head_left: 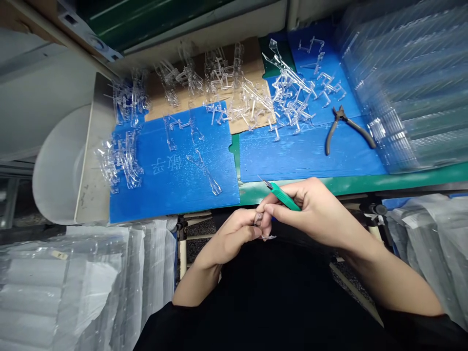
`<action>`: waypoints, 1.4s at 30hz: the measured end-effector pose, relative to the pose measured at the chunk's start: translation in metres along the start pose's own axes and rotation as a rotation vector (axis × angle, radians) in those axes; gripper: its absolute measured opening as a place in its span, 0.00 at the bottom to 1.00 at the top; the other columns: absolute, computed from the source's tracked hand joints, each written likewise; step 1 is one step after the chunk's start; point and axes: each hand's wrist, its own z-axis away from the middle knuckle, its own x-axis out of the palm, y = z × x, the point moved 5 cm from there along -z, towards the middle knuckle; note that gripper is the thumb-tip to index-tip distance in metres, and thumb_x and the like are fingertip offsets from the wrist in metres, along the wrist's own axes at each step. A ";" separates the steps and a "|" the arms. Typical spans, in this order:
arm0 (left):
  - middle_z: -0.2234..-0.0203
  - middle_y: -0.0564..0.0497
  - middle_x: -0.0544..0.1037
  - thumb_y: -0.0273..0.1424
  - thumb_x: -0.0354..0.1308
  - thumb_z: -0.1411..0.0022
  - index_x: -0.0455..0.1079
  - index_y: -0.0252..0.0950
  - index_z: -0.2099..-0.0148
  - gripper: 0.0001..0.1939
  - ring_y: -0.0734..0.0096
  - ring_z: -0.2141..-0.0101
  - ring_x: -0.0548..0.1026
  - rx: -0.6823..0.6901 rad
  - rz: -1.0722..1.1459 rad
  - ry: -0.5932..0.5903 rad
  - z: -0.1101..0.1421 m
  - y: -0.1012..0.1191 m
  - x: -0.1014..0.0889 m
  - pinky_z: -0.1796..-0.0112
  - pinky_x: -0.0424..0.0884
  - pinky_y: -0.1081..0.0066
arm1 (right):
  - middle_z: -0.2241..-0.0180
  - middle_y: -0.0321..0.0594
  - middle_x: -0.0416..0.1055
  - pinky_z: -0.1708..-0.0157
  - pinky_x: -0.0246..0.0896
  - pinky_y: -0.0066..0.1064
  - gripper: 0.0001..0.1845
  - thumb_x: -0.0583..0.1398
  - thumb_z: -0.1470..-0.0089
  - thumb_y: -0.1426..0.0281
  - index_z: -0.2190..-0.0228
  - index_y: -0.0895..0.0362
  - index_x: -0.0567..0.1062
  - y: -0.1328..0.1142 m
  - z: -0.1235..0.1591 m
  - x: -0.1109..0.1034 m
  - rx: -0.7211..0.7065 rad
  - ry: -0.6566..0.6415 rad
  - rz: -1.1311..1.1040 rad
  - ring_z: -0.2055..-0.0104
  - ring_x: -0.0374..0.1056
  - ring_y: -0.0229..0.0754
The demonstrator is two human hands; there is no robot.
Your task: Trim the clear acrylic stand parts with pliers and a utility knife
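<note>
My right hand (310, 207) is closed around a green-handled craft knife (283, 196), its thin blade pointing up and left over the bench edge. My left hand (234, 236) is curled shut on a small clear plastic piece (268, 237), which pokes out between the fingertips of both hands. Both hands meet just below the green bench edge, above my dark lap. One clear plastic part (204, 170) lies alone on the left blue board (171, 190).
Piles of clear plastic parts (288, 97) cover the cardboard and blue boards at the back. Pliers (345, 127) lie on the right blue board. Stacked clear trays (413, 83) stand at the right. Bagged clear trays (73, 287) sit lower left, and a white bin (58, 170) is at the left.
</note>
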 end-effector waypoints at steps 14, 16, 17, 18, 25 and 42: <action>0.69 0.52 0.71 0.34 0.56 0.30 0.73 0.36 0.61 0.09 0.68 0.68 0.66 0.141 -0.079 0.203 0.007 0.014 -0.009 0.63 0.60 0.66 | 0.56 0.43 0.79 0.62 0.66 0.34 0.11 0.58 0.24 0.64 0.49 0.57 0.75 0.015 0.024 0.001 -0.326 0.304 0.662 0.60 0.76 0.43; 0.69 0.51 0.71 0.34 0.56 0.29 0.73 0.36 0.61 0.09 0.67 0.67 0.67 0.155 -0.095 0.213 0.009 0.017 -0.010 0.62 0.60 0.66 | 0.57 0.42 0.78 0.66 0.63 0.32 0.11 0.53 0.22 0.69 0.47 0.57 0.72 0.017 0.032 0.009 -0.397 0.247 0.752 0.63 0.75 0.41; 0.69 0.51 0.71 0.35 0.56 0.29 0.73 0.36 0.62 0.10 0.67 0.67 0.67 0.159 -0.100 0.213 0.009 0.018 -0.011 0.62 0.61 0.66 | 0.59 0.40 0.78 0.69 0.61 0.32 0.10 0.52 0.22 0.70 0.47 0.56 0.72 0.017 0.036 0.012 -0.426 0.235 0.793 0.65 0.74 0.40; 0.70 0.51 0.71 0.35 0.56 0.29 0.73 0.36 0.62 0.10 0.67 0.67 0.67 0.162 -0.099 0.209 0.009 0.018 -0.011 0.62 0.61 0.66 | 0.60 0.39 0.78 0.70 0.60 0.31 0.09 0.52 0.22 0.71 0.48 0.56 0.71 0.017 0.038 0.014 -0.457 0.238 0.830 0.66 0.74 0.39; 0.70 0.53 0.72 0.35 0.58 0.28 0.72 0.36 0.62 0.09 0.70 0.69 0.66 0.181 -0.072 0.157 0.008 0.018 -0.006 0.64 0.60 0.67 | 0.63 0.39 0.76 0.70 0.61 0.30 0.09 0.52 0.21 0.67 0.51 0.56 0.72 0.018 0.040 0.018 -0.475 0.202 0.858 0.68 0.72 0.39; 0.71 0.52 0.74 0.38 0.54 0.25 0.72 0.36 0.64 0.15 0.69 0.69 0.68 0.205 -0.285 0.178 0.012 0.026 -0.004 0.61 0.62 0.66 | 0.65 0.35 0.73 0.69 0.57 0.32 0.07 0.55 0.22 0.67 0.52 0.53 0.73 0.009 0.047 0.016 -0.254 0.061 0.670 0.70 0.69 0.37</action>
